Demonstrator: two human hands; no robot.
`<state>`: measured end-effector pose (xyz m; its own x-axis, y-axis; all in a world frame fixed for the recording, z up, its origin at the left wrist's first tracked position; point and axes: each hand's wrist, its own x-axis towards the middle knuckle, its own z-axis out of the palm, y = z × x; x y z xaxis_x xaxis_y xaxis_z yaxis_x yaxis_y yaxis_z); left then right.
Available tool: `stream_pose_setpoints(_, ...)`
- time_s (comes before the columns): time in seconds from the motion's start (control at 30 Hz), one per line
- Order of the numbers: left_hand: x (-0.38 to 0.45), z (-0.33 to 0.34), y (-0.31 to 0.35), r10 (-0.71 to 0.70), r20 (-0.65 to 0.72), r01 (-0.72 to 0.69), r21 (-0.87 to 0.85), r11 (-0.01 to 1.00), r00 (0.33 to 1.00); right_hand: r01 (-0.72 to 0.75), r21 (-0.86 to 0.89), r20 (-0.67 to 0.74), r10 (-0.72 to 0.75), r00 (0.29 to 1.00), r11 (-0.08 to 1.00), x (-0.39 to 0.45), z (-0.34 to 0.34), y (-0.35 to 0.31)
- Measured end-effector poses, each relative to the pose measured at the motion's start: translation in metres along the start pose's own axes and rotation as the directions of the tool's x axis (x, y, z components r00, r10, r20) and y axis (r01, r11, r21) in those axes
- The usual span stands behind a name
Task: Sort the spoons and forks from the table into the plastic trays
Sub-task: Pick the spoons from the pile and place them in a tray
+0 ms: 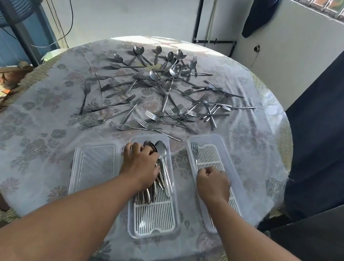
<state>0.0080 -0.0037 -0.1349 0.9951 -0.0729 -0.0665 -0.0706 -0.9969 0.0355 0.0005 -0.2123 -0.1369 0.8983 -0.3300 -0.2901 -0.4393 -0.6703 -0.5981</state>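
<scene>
The left hand point(140, 162) lies curled on a bunch of steel spoons point(160, 173) inside the middle clear plastic tray point(172, 211). The right hand point(212, 183) is closed around a fork point(194, 153) in the right clear tray point(212, 140). Loose steel forks and spoons point(161, 92) lie scattered further back on the round flowered surface point(38, 131).

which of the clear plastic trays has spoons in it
The middle clear plastic tray, under the left hand; the right tray holds a fork, the left one nothing.

Two bare forearms (no sleeves, no jewellery)
</scene>
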Motion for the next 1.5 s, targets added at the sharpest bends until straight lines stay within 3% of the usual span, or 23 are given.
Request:
stream_pose_setpoints(0.13,-0.003,-0.002,-0.001,0.027,-0.001,-0.027,0.024,0.999,1.000,0.050,0.021,-0.086,-0.049,0.995,0.999,0.003,0.000,-0.002)
stream_pose_setpoints(0.3,-0.008,-0.009,-0.009,0.001,-0.069,0.004,0.070,0.998,0.998,0.353,0.037,-0.233,-0.336,0.913,0.935,-0.008,0.008,-0.023)
stream_pose_setpoints(0.4,-0.011,-0.010,-0.016,-0.019,-0.020,0.021,0.090,0.996,1.000,0.575,-0.054,-0.144,-0.576,0.805,0.817,-0.020,0.021,-0.037)
stream_pose_setpoints(0.5,-0.016,-0.007,-0.021,0.008,0.057,-0.016,0.140,0.990,0.998,0.717,-0.251,-0.007,-0.742,0.670,0.650,-0.029,0.037,-0.045)
stream_pose_setpoints(0.63,-0.020,-0.006,-0.022,0.030,0.075,-0.041,0.154,0.987,0.997,0.716,-0.542,0.285,-0.706,0.649,0.440,-0.036,0.050,-0.051)
stream_pose_setpoints(0.8,-0.024,-0.012,-0.024,0.035,0.049,-0.043,0.183,0.982,0.998,0.681,-0.669,0.374,-0.656,0.655,0.298,-0.035,0.055,-0.048)
stream_pose_setpoints(1.0,-0.018,-0.015,-0.027,0.002,0.138,-0.037,0.247,0.968,0.990,0.633,-0.687,0.322,-0.631,0.705,0.357,-0.035,0.055,-0.059)
stream_pose_setpoints(1.07,-0.015,-0.015,-0.026,0.020,0.154,-0.057,0.237,0.970,0.988,0.650,-0.666,0.321,-0.645,0.693,0.367,-0.035,0.055,-0.061)
stream_pose_setpoints(1.27,-0.014,-0.013,-0.031,0.033,0.138,-0.065,0.232,0.971,0.990,0.683,-0.679,0.410,-0.633,0.656,0.268,-0.027,0.060,-0.064)
stream_pose_setpoints(1.5,-0.010,-0.018,-0.030,0.031,0.179,-0.082,0.287,0.954,0.983,0.673,-0.704,0.434,-0.611,0.662,0.229,-0.016,0.058,-0.066)
